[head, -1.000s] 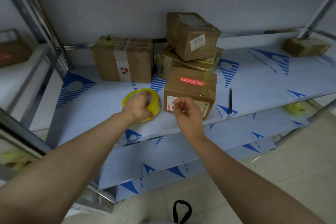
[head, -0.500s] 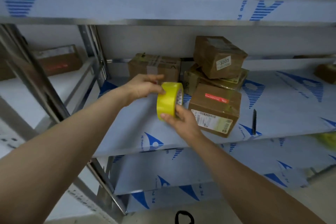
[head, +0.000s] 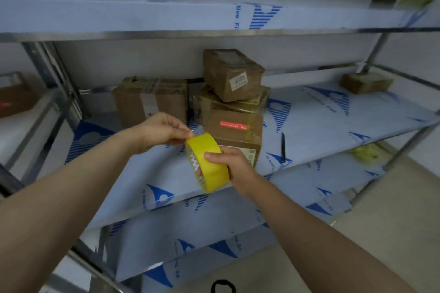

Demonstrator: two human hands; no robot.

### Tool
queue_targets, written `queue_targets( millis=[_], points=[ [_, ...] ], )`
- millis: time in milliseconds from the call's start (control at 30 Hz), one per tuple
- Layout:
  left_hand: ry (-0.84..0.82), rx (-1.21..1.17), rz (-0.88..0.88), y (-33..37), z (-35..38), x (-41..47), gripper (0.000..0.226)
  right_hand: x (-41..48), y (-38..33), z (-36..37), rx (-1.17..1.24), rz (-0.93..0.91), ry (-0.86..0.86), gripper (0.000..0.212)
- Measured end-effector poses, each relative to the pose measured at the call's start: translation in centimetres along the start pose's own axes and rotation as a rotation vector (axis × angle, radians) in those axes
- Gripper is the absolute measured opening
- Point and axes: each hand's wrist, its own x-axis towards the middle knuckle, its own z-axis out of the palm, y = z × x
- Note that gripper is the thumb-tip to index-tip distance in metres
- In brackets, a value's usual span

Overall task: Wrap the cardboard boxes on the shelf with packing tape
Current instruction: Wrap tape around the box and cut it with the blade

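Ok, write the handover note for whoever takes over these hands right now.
Left hand: pinches the top rim of the yellow roll of packing tape, held up in front of the metal shelf.
Right hand: grips that roll, thumb on its outer face.
Boxes: brown cardboard box with a red label at the shelf's front edge; brown box with a white sticker stacked on another behind it; wider brown cardboard box to their left.
Done: roll in hand; no free strip visible.
Left: pull a strip, wrap the boxes.

I read 3003 on the white label (head: 238, 81) of the far top box (head: 221, 66). The upper shelf's film (head: 142, 16) shows "tive Fi" in blue. The red sticker (head: 234, 125) on the near box is too blurred for me.
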Motion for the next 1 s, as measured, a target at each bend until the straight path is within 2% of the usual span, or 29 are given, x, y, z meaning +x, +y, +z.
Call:
queue_targets(
  millis=[100, 200, 333, 467, 600, 733, 867, 1000],
  points=[
    [-0.068, 0.106, -0.036, 0.3, 1.2, 1.0, 0.019, -0.9, -0.5, -1.1, 0.094, 0.031, 0.065, 0.029],
    [-0.115, 0.183, -0.054, 1.1, 2.3, 1.5, 0.017, -1.7, -0.8, -2.3, 0.147, 0.082, 0.100, 0.044],
    [-0.229, 0.238, -0.101, 2.0, 3.6, 1.9, 0.014, -3.0, -1.6, -4.2, 0.134, 0.210, 0.038, 0.045],
    [-0.279, 0.296, -0.123, 2.6, 3.8, 2.4, 0.013, -3.6, -2.5, -5.1, 0.067, 0.243, -0.007, 0.050],
    [-0.225, 0.322, -0.090, 3.2, 3.9, 2.9, 0.012, -4.0, -3.2, -5.2, 0.056, 0.190, -0.029, 0.041],
    [-0.122, 0.353, -0.038, 4.2, 4.8, 3.8, 0.017, -4.4, -3.5, -5.2, 0.020, 0.102, -0.055, 0.018],
    [-0.042, 0.313, 0.031, 5.4, 6.1, 4.9, 0.011, -4.3, -3.3, -5.2, 0.045, 0.033, 0.105, 0.013],
    [-0.044, 0.341, 0.080, 6.1, 7.3, 6.3, 0.010, -4.5, -2.9, -5.7, 0.117, 0.052, 0.323, 0.024]
  ],
)
